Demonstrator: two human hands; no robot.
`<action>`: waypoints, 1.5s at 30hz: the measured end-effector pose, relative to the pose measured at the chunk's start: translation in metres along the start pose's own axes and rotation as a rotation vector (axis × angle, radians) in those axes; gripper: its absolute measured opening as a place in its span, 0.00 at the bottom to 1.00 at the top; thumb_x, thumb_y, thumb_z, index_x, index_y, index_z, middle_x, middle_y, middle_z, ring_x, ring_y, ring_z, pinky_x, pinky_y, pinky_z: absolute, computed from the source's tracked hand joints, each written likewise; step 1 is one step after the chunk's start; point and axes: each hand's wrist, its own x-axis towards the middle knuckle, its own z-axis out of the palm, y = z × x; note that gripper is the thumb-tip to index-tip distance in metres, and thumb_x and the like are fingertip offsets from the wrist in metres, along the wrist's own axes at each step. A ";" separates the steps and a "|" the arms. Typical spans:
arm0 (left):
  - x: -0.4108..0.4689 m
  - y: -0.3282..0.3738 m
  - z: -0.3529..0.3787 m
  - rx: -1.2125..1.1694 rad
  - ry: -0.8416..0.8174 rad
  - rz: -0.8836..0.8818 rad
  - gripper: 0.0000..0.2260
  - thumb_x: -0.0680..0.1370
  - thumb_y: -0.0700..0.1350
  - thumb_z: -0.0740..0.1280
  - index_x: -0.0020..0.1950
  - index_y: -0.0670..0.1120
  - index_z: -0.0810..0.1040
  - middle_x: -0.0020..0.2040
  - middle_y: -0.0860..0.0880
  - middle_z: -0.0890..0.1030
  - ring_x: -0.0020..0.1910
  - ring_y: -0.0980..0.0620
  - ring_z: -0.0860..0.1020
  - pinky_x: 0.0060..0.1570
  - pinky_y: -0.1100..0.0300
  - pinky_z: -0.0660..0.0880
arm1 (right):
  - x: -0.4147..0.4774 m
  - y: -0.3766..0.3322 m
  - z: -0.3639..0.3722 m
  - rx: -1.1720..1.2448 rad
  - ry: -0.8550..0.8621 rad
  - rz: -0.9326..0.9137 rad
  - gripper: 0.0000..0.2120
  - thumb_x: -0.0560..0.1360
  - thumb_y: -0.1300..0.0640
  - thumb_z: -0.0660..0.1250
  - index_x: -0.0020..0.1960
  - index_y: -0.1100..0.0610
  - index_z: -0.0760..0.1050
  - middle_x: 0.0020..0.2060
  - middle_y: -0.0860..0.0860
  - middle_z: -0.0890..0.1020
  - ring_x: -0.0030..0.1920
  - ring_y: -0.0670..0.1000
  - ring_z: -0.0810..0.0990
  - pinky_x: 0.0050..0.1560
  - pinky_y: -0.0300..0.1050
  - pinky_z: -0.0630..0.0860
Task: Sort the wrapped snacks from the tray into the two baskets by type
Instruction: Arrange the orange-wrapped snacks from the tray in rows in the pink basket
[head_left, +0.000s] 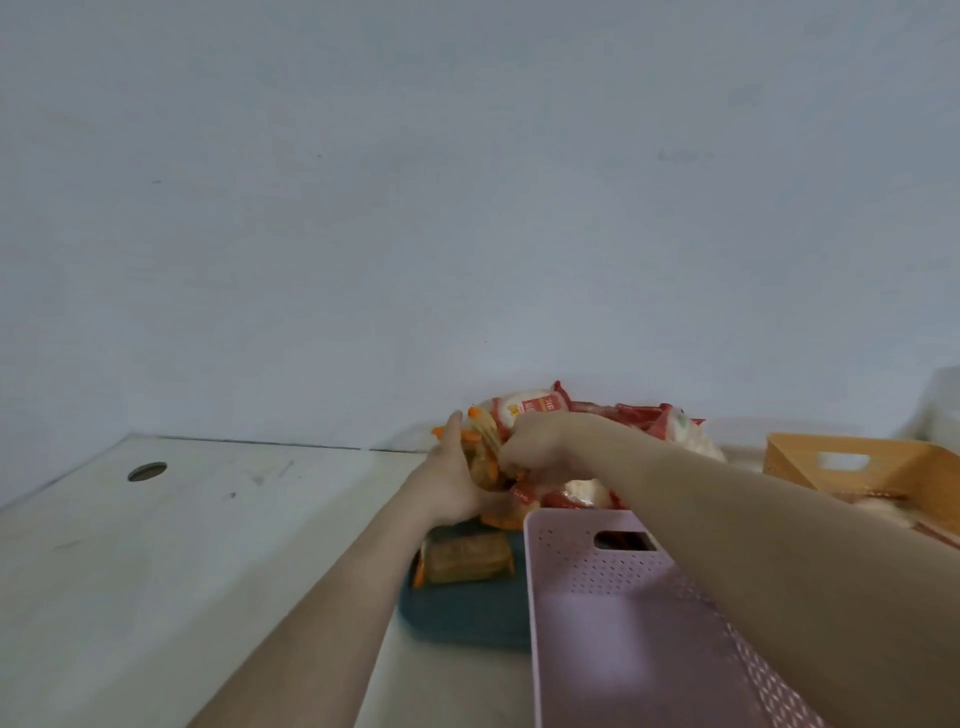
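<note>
Over the blue tray (462, 618), the left hand (449, 480) lays straight fingers against a bunch of orange-wrapped snacks (485, 449) that the right hand (537, 441) pinches from the other side, with the red-and-white snack pile (623, 415) behind, a brown wrapped snack (465, 558) on the tray, a pink basket (613, 613) just beside it and an orange basket (883, 467) farther right.

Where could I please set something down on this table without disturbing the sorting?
The table is bare left of the tray, around the round hole. Crowded on the right: snack pile, left hand, right hand, pink basket and orange basket.
</note>
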 end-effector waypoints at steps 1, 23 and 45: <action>0.004 -0.001 -0.001 -0.017 -0.017 -0.009 0.65 0.58 0.56 0.81 0.77 0.52 0.35 0.74 0.47 0.67 0.69 0.45 0.70 0.66 0.49 0.69 | 0.010 0.000 0.001 0.055 -0.023 0.034 0.07 0.76 0.61 0.64 0.53 0.60 0.73 0.46 0.56 0.79 0.39 0.50 0.79 0.40 0.40 0.80; -0.042 0.034 -0.057 -0.717 0.138 0.026 0.29 0.73 0.36 0.67 0.69 0.56 0.64 0.52 0.49 0.81 0.47 0.51 0.81 0.39 0.56 0.78 | -0.016 -0.013 -0.009 0.552 -0.142 -0.244 0.19 0.80 0.48 0.59 0.58 0.62 0.76 0.53 0.62 0.80 0.49 0.63 0.80 0.55 0.64 0.77; -0.127 0.101 -0.029 -0.335 -0.253 0.278 0.17 0.73 0.57 0.70 0.58 0.51 0.81 0.55 0.49 0.83 0.58 0.50 0.81 0.57 0.52 0.78 | -0.166 0.114 -0.048 0.422 -0.004 -0.375 0.23 0.72 0.45 0.68 0.66 0.49 0.72 0.60 0.48 0.79 0.57 0.44 0.78 0.50 0.39 0.79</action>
